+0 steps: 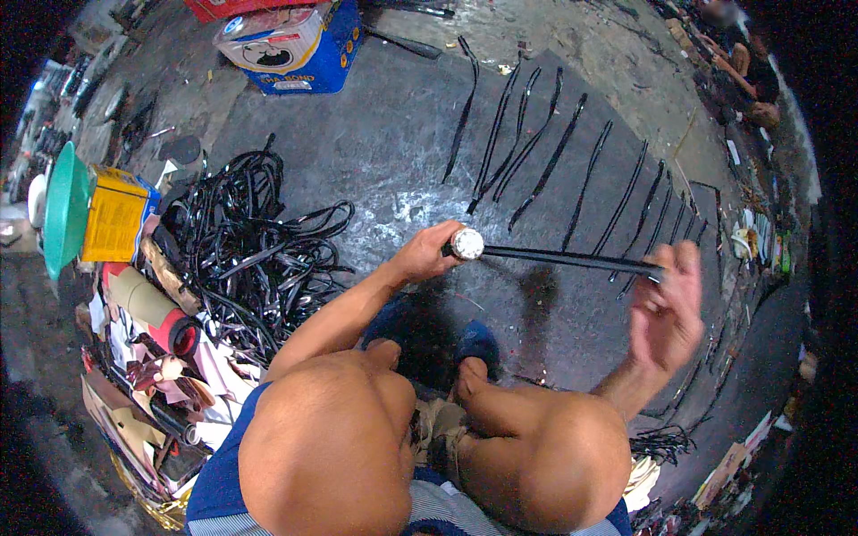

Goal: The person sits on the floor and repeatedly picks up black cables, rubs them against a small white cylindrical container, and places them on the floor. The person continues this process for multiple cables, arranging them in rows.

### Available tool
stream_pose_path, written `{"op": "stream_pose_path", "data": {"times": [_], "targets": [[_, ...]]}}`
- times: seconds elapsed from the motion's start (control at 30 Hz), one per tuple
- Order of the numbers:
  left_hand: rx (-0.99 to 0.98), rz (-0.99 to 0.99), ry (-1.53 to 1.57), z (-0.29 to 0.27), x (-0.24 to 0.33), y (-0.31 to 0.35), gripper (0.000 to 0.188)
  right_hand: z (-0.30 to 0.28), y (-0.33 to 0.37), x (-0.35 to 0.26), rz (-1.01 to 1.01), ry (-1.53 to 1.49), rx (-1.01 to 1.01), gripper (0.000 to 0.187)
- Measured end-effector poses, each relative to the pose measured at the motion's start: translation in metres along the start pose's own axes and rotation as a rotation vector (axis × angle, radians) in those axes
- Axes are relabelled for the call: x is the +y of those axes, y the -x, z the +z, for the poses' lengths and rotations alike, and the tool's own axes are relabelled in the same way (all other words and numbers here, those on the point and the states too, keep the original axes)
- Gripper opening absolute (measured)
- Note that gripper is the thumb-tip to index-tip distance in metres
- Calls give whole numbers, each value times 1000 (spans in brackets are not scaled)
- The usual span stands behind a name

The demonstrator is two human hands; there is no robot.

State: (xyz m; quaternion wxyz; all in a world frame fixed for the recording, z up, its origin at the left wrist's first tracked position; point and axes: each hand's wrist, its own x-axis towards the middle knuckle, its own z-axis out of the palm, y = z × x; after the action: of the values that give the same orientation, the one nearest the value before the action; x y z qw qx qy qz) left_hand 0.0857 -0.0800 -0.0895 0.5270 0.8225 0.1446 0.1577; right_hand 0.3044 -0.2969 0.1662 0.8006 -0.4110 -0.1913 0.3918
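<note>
My left hand (430, 253) is closed around a round object with a pale, scuffed disc-shaped end (466, 244); the rest of it is hidden in the grip. From beside that disc, a black strap (563, 259), seemingly doubled, stretches straight to the right above the floor. My right hand (666, 313), blurred by motion, has its curled fingers at the strap's far end and appears to hold it. Beyond the hands, several black strips (585, 183) lie side by side on a dark sheet (357, 134). A tangled heap of black strips (237, 232) is to my left.
A blue box (308, 58) stands at the far left. Nearer are a yellow tin (116, 214) with a green bowl (67, 210) against it, a cardboard tube (147, 308) and loose scraps (210, 389). Another bundle of black strips (661, 442) lies by my right knee. A person (755, 80) sits at far right.
</note>
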Motion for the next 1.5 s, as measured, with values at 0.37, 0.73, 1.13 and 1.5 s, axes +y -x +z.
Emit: {"op": "stream_pose_path", "data": {"times": [0.37,0.73,1.13,1.5], "targets": [[299,-173,-295,-29,22,13,69,-56,-93,-99,-483,392,286,39],[571,-545,-773,-86,-69,79,30,-135,-204,-149,-872,602,833,41],[554,-518,-469,-101,-8,65,24,-282,-58,172,-52,584,1128,14],[-372,-460,19,-70,127,46,19,3,31,236,383,566,-551,31]]}}
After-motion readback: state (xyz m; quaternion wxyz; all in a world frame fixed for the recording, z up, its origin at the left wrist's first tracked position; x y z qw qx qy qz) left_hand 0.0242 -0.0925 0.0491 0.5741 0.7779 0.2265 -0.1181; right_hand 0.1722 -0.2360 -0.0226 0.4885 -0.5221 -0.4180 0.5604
